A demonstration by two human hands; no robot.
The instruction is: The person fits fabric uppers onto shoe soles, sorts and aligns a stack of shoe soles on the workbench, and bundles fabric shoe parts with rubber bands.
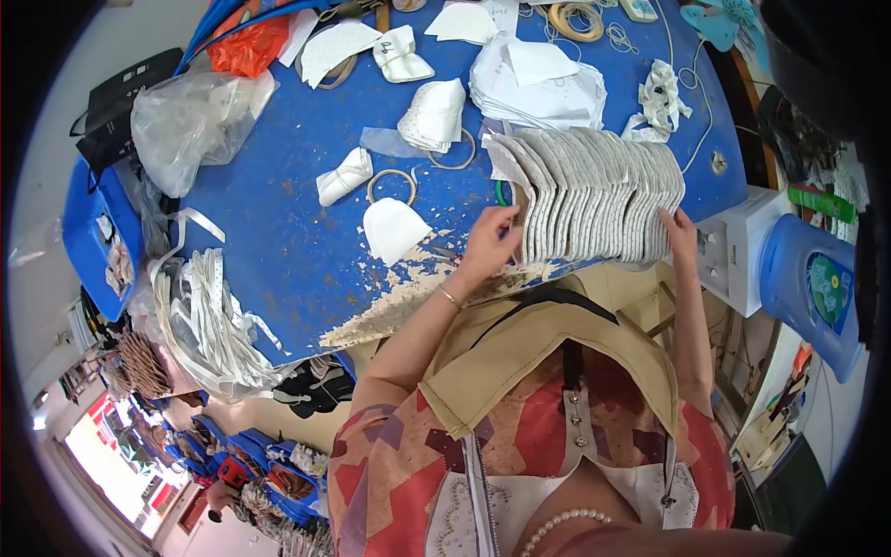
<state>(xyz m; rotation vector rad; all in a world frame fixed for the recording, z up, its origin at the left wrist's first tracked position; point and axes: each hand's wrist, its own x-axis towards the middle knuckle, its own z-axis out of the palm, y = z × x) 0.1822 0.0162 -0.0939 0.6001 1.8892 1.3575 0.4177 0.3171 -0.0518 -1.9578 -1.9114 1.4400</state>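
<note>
A long row of layered, curved whitish fabric pieces (594, 195) stands on edge near the front edge of the blue table. My left hand (492, 243) touches the left end of the row, its fingers bent against the outermost piece. At the right end, my right hand (679, 232) rests with its fingertips against the last pieces. The row lies between both hands. Part of a green ring (502, 193) shows just left of the row. Behind it lies a pile of flat white pieces (538, 88).
On the blue table (278, 204) lie a white half-round piece (394, 230), a rolled white bundle (344, 176), a clear plastic bag (200, 121) and a bundle of white strips (209, 316). A blue container (817, 288) stands at the right.
</note>
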